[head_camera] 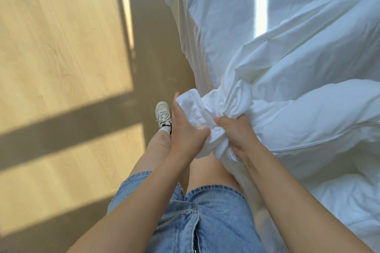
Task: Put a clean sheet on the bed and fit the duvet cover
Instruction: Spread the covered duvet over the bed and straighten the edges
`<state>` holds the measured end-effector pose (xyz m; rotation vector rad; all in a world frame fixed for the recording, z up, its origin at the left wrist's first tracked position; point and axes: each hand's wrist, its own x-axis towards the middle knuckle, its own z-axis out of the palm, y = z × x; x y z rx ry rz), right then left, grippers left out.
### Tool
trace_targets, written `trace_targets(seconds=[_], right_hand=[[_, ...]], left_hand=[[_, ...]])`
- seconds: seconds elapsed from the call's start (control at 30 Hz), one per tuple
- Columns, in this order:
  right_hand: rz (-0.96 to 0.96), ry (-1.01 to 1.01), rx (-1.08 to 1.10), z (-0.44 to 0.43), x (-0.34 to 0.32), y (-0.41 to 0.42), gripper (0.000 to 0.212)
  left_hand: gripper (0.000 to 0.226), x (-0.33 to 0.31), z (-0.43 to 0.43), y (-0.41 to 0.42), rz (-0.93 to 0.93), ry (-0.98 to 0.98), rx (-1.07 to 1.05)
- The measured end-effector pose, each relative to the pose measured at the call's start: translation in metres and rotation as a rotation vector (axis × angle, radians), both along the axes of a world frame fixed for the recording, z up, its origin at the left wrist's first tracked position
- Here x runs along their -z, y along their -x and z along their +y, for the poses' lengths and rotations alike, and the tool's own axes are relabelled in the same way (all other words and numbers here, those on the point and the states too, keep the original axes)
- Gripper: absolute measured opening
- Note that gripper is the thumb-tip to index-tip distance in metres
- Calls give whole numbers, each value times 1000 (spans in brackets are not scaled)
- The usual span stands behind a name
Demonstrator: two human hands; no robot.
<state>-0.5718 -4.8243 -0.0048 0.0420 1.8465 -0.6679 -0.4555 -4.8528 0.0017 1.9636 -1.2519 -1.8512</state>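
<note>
Duvet (pixel 308 109), white and puffy, lies heaped in loose folds across the near part of the bed (pixel 185 51), on the person's right. Its corner (pixel 222 107) is twisted into a thick bunch that juts past the bed's edge, above the person's thighs. A white sheet (pixel 216 6) covers the mattress beyond the duvet and hangs down the side in soft creases. A narrow strip of sunlight (pixel 260 0) runs over the sheet towards the heap.

The floor (pixel 61 47) is pale wood-grain boards, lit in broad warm patches with wide bands of shadow between them. The person stands just beside the bed in denim shorts (pixel 205 222), with a white laced shoe (pixel 163 115) planted on the shaded boards.

Both hands grip the bunched corner. The left hand (pixel 185 129) takes its outer end: the fingers reach along the far side of the cloth and the thumb presses on the near side, so the cloth is clamped between them. The right hand (pixel 236 135) is a tight fist round the bunch, nearer the bed. The hands sit close together with wrinkled cloth between them.
</note>
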Motion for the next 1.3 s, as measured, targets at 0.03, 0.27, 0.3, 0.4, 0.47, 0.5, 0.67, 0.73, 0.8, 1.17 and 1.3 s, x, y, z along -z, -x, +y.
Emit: trace_targets(seconds=[0.03, 0.27, 0.3, 0.4, 0.47, 0.5, 0.67, 0.73, 0.8, 1.17, 1.3], right_hand=[[19, -10, -16, 0, 0, -1, 17], [46, 18, -89, 4, -7, -5, 30], [41, 19, -98, 4, -7, -4, 31], [26, 12, -117, 6, -6, -1, 28], [20, 5, -134, 9, -5, -1, 29], [15, 4, -136, 11, -4, -1, 32], [4, 9, -145, 21, -4, -3, 34], [-5, 22, -148, 21, -3, -4, 31], [-15, 24, -150, 21, -3, -5, 30], [-223, 134, 205, 26, 1, -10, 19], [-261, 152, 334, 25, 1, -4, 30]], left_hand=[[103, -2, -3, -1, -2, 62, 33], [31, 1, -47, -1, 235, -308, -91], [33, 4, -46, 0, 144, -345, 16], [37, 12, -28, 0, -59, -404, 185], [31, 13, -19, 0, -1, -511, 134], [28, 14, -18, -2, 30, -515, 134], [25, 17, -19, 1, -83, -273, 199], [37, 15, -23, 2, -42, -327, 215], [45, 12, -27, 3, -30, -343, 365], [28, 30, -46, 36, -379, -110, 835], [32, 35, -33, 43, -233, -117, 608]])
